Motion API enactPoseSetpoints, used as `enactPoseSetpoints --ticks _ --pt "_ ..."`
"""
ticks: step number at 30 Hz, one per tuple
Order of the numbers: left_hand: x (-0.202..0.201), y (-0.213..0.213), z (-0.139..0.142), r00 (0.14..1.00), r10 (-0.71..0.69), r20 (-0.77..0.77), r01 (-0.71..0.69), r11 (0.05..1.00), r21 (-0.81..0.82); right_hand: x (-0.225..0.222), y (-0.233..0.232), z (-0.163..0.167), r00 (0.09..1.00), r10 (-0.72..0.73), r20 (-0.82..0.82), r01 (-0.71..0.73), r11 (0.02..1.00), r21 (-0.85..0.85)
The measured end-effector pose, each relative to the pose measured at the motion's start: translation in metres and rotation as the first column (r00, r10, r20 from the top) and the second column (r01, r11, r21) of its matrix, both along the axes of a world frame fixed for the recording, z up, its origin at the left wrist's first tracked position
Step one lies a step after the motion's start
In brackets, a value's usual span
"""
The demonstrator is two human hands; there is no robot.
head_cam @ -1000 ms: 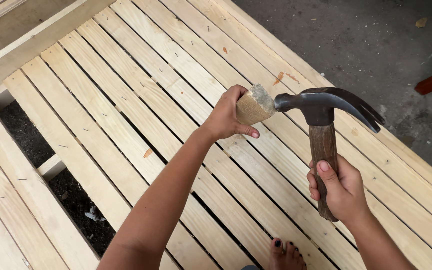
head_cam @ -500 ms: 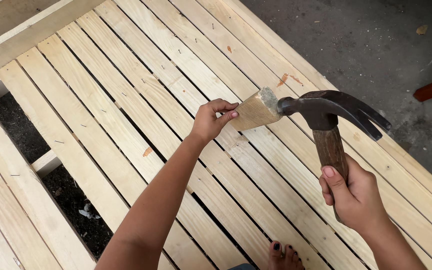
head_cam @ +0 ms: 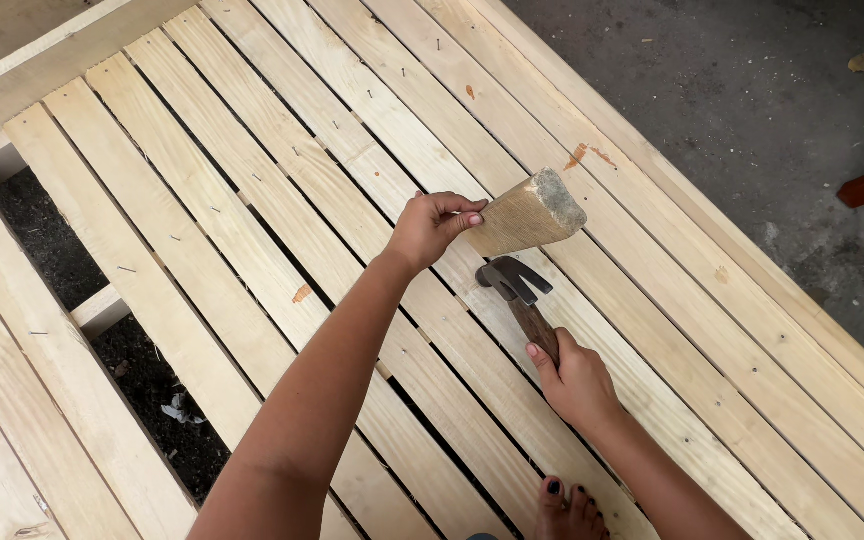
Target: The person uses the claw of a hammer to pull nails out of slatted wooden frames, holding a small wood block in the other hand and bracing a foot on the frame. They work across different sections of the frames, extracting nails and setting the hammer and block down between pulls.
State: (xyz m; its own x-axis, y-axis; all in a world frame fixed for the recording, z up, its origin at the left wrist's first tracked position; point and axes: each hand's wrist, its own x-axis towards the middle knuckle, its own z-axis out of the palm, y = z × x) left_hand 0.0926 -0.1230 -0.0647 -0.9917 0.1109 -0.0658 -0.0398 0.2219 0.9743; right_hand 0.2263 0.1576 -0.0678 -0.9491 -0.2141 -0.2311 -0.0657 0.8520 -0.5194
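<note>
Nailing step on the slatted frame (head_cam: 282,200): left hand (head_cam: 430,228) closed around a wooden block (head_cam: 526,214) tilted above a slat, right hand (head_cam: 574,378) wrapped around the claw hammer (head_cam: 518,290), head low beneath the block; next strike likely needs block steadied.
</note>
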Motion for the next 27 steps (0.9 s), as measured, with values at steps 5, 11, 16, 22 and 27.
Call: enactPoseSetpoints --ticks 5,11,16,22,27 --pt "-0.005 0.0 0.002 0.998 -0.007 0.062 0.009 1.0 -0.025 0.001 0.013 0.035 0.994 -0.011 -0.109 -0.013 0.977 -0.214" --pt "-0.011 -0.006 0.002 0.994 -0.051 0.092 0.051 0.999 -0.002 0.004 0.007 0.027 0.905 0.048 -0.422 -0.283 0.809 -0.514" --pt "-0.016 -0.004 0.007 0.997 -0.034 0.074 0.035 0.999 -0.008 0.002 0.011 0.015 0.991 -0.032 0.131 0.01 0.986 0.167" --pt "-0.012 -0.006 0.004 0.998 -0.045 0.052 0.049 0.996 -0.072 0.014 0.047 0.045 0.973 0.016 -0.231 -0.087 0.95 -0.301" --pt "-0.018 -0.008 0.003 0.995 -0.085 0.053 0.086 0.996 -0.03 -0.003 0.008 0.025 0.973 0.148 -0.176 -0.203 0.911 -0.358"
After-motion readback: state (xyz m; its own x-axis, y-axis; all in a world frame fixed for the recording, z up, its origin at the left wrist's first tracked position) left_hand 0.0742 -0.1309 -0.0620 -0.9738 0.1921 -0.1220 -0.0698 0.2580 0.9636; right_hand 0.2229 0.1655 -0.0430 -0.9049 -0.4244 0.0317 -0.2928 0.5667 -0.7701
